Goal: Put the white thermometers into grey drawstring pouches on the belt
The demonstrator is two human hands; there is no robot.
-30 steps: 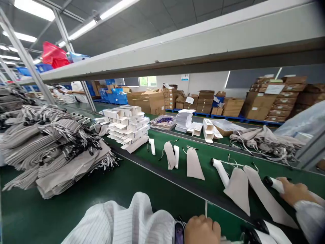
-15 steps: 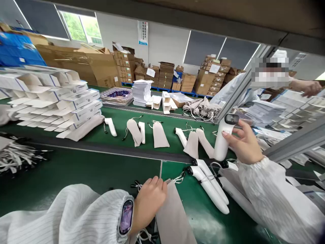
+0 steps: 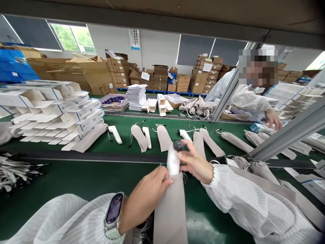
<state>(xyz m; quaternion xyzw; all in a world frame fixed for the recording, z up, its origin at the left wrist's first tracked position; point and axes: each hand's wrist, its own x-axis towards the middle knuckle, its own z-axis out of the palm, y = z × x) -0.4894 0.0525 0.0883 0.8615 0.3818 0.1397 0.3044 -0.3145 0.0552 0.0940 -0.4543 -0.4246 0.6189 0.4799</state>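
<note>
My left hand [image 3: 148,191] pinches the open top of a beige drawstring pouch [image 3: 170,210] that hangs upright over the near green table. My right hand [image 3: 194,162] grips a white handheld device [image 3: 174,158] with a dark round head, its lower end inside the pouch mouth. A smartwatch [image 3: 113,212] sits on my left wrist. Both sleeves are white with fine stripes. Just behind my hands, more white devices [image 3: 115,134] and beige pouches [image 3: 164,138] lie in a row on the green conveyor belt [image 3: 132,147].
Stacked white cartons [image 3: 58,112] rise at the left. A pile of corded pouches [image 3: 15,167] lies at the near left. Another person in white [image 3: 250,98] works across the belt at right. A slanted metal post [image 3: 284,135] crosses the right side. Cardboard boxes [image 3: 162,76] line the back wall.
My right hand has carried the white device from up at the right down to the pouch mouth. My left hand has lifted the pouch upright. The view has shifted slightly right.
</note>
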